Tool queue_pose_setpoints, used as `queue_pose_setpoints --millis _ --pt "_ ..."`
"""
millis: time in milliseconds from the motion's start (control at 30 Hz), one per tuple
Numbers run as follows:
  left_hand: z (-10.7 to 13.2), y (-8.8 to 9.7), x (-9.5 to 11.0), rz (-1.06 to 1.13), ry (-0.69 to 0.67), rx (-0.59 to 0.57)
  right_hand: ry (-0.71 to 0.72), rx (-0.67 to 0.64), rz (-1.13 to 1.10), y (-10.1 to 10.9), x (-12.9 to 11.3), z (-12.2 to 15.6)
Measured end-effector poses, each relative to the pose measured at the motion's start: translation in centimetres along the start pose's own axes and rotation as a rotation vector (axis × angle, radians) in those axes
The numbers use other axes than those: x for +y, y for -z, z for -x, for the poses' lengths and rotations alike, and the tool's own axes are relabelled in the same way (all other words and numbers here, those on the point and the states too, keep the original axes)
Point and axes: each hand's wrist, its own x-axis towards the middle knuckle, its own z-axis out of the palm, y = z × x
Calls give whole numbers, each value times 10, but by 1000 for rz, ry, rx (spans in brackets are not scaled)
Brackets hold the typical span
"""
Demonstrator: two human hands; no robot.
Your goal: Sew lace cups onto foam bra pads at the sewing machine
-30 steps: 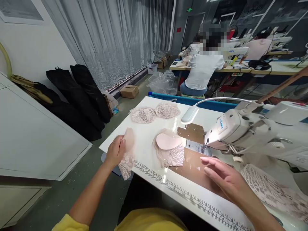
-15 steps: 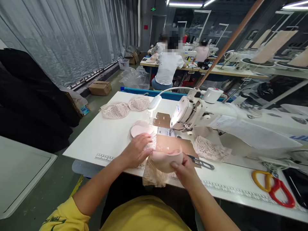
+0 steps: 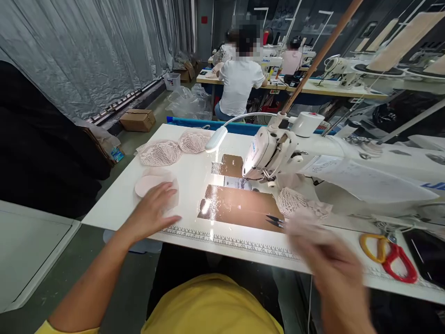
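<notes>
My left hand (image 3: 155, 211) rests at the left of the table with its fingers stretched out and thumb apart. Its fingertips lie over the edge of a pale pink foam cup with sheer mesh (image 3: 148, 184). Over the table's front edge at right, my right hand (image 3: 327, 253) is smeared by motion. Beside it, the dark blades of thread snips (image 3: 276, 221) show on the brown plate; their handle is hidden. A pale blur lies at the fingers, and I cannot make out whether they hold something. The sewing machine (image 3: 269, 150) stands behind, its needle area lit.
Two lace cups (image 3: 160, 152) lie at the table's back left. Another lace piece (image 3: 302, 202) sits right of the needle. Scissors with red and yellow handles (image 3: 399, 264) lie at front right. A ruler strip (image 3: 225, 240) runs along the front edge. A person in white (image 3: 239, 83) sits ahead.
My hands have moved apart, the left with the foam cup and mesh leftward, the right to the right. The cup and lace held at the front edge are gone from there.
</notes>
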Motion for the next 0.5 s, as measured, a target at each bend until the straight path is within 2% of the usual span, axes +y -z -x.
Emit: queue_pose_setpoints --millis 33,100,133,167,200,267,333,400,500 --pt "-2 0 17 147 -70 -87 15 -130 -4 -20 5 -7" --pt "-9 -7 52 543 -232 -364 119 -467 -44 -57 14 -19" --pt "-12 -12 66 743 -273 -542 169 -527 -55 -69 17 -23" --pt "-14 -18 77 918 -254 -697 218 -548 -39 -77 18 -26" --pt "-15 -24 82 1057 -180 -803 250 -523 -3 -79 17 -28" --pt "-15 -31 82 1203 -31 -942 258 -435 101 -73 13 -31" --pt "-12 -33 74 1201 52 -914 209 -418 168 -62 11 -33" --pt "-10 -31 68 1125 60 -781 142 -500 127 -57 12 -36" --pt "-12 -29 70 1050 56 -598 74 -586 -24 -60 17 -39"
